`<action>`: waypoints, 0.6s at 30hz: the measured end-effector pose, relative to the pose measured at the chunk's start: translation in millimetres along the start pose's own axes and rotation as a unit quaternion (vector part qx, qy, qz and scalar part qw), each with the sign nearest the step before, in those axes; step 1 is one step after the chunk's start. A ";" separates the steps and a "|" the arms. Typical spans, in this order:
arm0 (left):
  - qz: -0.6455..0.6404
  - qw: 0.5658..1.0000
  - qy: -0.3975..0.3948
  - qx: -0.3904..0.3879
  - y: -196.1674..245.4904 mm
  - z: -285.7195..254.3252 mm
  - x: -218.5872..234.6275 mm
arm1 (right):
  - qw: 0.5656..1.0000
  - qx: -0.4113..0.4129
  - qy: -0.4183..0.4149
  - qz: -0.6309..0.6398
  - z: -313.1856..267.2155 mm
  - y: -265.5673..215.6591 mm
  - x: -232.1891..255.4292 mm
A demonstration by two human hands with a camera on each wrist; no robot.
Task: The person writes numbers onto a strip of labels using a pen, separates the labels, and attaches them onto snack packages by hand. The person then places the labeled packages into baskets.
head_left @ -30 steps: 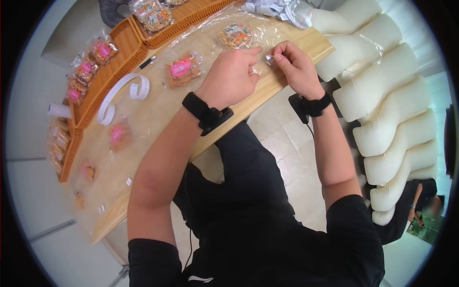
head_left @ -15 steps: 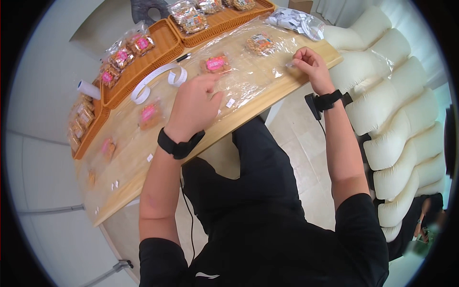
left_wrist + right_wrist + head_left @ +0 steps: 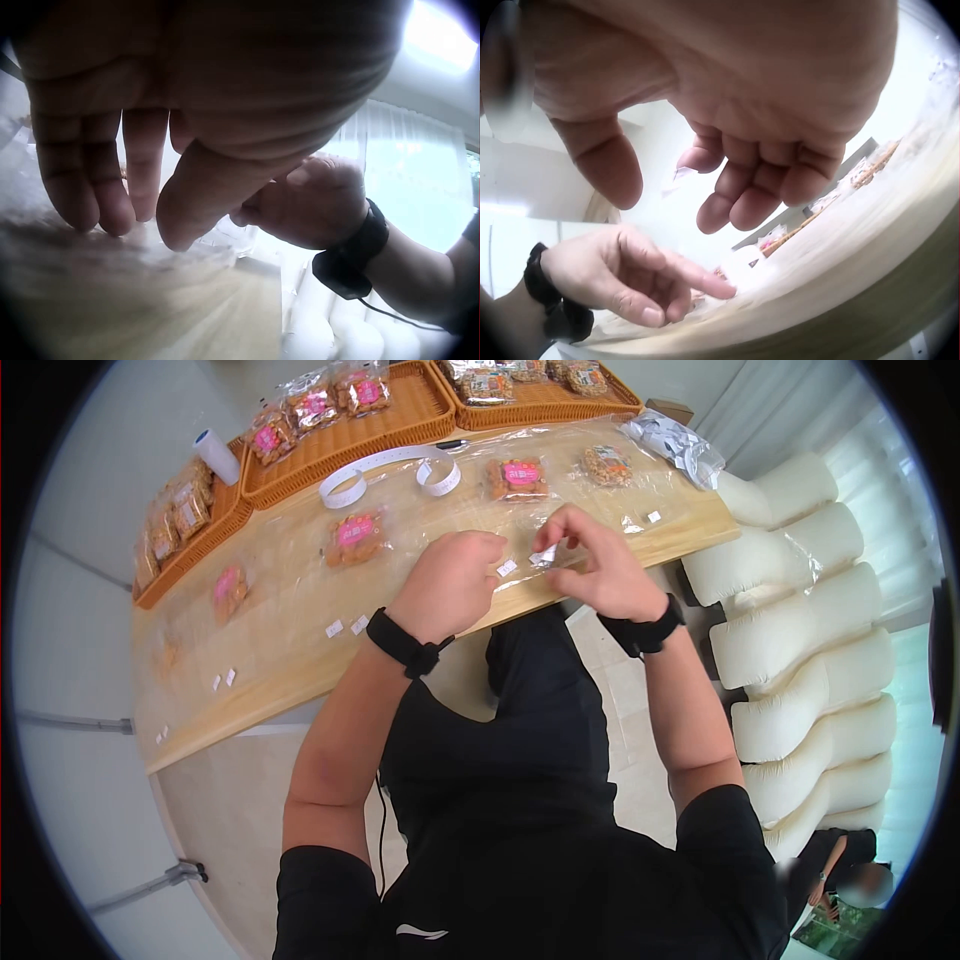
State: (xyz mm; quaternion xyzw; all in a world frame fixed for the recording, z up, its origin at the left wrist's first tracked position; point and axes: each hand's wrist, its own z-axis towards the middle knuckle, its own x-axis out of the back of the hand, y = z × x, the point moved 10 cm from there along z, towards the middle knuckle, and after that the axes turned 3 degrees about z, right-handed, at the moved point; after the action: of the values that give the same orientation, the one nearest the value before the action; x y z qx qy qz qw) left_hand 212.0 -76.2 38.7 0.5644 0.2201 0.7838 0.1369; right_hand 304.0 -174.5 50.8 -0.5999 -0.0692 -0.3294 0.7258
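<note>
at the far left, the left tray [image 3: 200, 553] holds snack bags [image 3: 180, 512], with a white roll [image 3: 215, 457] near its upper end. next, the middle tray [image 3: 345, 445] has packs with pink stickers [image 3: 315, 405] leaning along its back. below the trays, on the table [image 3: 290, 660], a row of packs runs rightward: a blurred one [image 3: 168, 657], then three with pink stickers [image 3: 355, 538], then a nut pack [image 3: 607, 463]. small white labels [image 3: 334, 629] lie near the front edge, some in pairs. a curled paper strip [image 3: 380, 459] lies behind the packs, a pen [image 3: 452, 444] just beyond its right end.

the left hand [image 3: 447, 582] is over the front edge, fingers loosely bent and released; whether the tips touch the table i cannot tell. a loose label [image 3: 506, 568] lies between the hands. the right hand [image 3: 605, 575] has its fingers loosely bent, thumb apart from the index finger, with a stuck label [image 3: 543, 556] at the index fingertip, above the table.

behind, the right tray [image 3: 545, 410] holds more nut packs [image 3: 485, 387]. further right, a clear bag [image 3: 680, 445] of white paper lies on the table's end, then a cream sofa [image 3: 800, 560] and, lower, another person [image 3: 835, 855].
</note>
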 end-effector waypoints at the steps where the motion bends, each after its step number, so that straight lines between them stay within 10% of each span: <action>1: 0.007 1.000 0.015 -0.013 2.7 -1.3 1.4 | 1.000 -0.001 -0.005 -0.002 4.1 -2.0 -8.0; 18: 0.030 0.996 -0.089 -0.008 -8.2 6.5 -16.0 | 0.990 0.004 0.081 -0.119 4.3 9.1 -40.8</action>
State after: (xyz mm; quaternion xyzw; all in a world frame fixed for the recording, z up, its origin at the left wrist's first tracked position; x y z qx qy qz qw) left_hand 223.1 -75.3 23.1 0.6374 0.1835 0.7358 0.1367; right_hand 278.9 -153.9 24.2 -0.5560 -0.0827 -0.4604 0.6871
